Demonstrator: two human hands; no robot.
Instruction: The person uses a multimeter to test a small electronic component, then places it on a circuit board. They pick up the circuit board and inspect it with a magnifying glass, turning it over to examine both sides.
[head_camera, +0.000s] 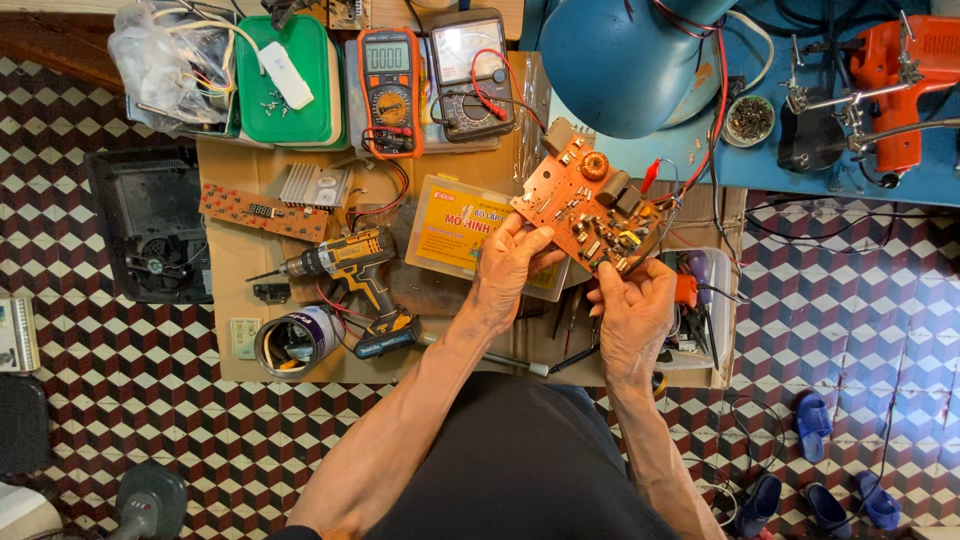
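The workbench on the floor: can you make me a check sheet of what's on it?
Surface: cardboard sheet on a checkered tile floor.
Job's things: orange circuit board, tilted, held above the cardboard.
Clutter: yellow cordless drill, two multimeters, green box, yellow box, open tin can, heat sink.
Hands: left hand and right hand, fingers gripping the board's edges.
Cables: red and black leads by the multimeters.
Surroundings: blue lamp, orange soldering gun, blue sandals.
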